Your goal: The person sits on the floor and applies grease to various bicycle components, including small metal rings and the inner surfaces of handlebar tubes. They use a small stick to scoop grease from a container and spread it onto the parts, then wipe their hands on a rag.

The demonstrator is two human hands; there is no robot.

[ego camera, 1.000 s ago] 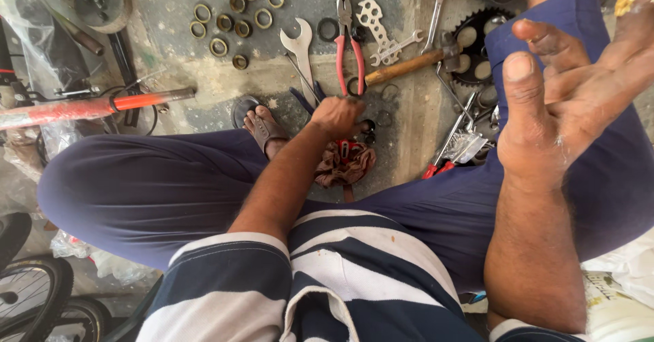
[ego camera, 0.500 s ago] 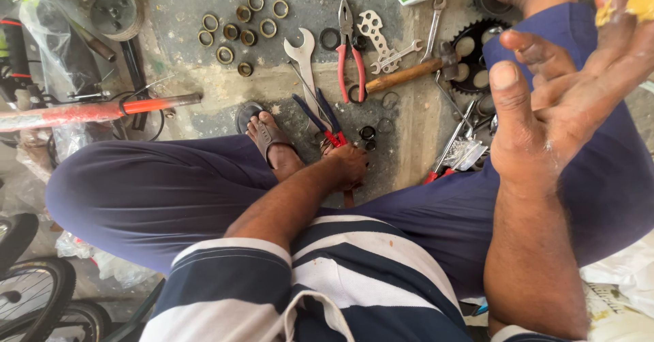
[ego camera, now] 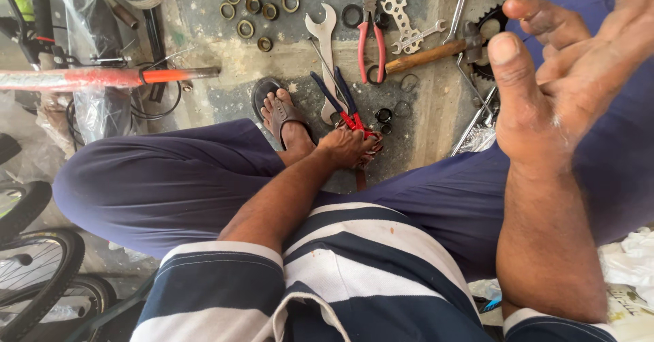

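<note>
Down on the concrete floor (ego camera: pixel 204 63), between the person's knees, the left hand (ego camera: pixel 349 146) closes around red-handled scissors (ego camera: pixel 340 103), whose dark blue blades point up toward a flat spanner (ego camera: pixel 323 39). Beside the spanner lie red-handled pliers (ego camera: pixel 370 39) and a wooden-handled hammer (ego camera: pixel 436 52). Raised near the camera, the right hand (ego camera: pixel 565 90) is spread wide and holds nothing.

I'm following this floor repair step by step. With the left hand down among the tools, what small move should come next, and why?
Probably lift the red-and-blue handled tool clear of the floor. The left hand already rests on its red end beside the sandalled foot, while the right hand hangs open and empty above the knee, free to take it.
</note>
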